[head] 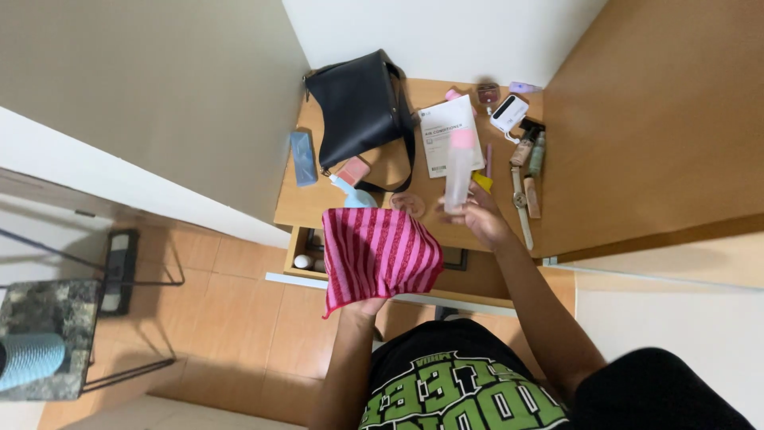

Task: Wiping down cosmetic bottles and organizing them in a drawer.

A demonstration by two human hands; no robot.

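My left hand (368, 304) holds up a pink and dark red striped pouch (378, 253), which covers most of the hand. My right hand (484, 216) grips a clear bottle with a pink cap (458, 170), upright above the wooden desk (318, 203). The pouch hangs over the desk's front edge and an open drawer (305, 248).
On the desk lie a black shoulder bag (362, 107), a white booklet (446, 127), a white device (509, 113), a blue flat case (302, 158), several cosmetic tubes (532, 159) and a watch (521, 209). A stool (48, 338) stands on the tiled floor at left.
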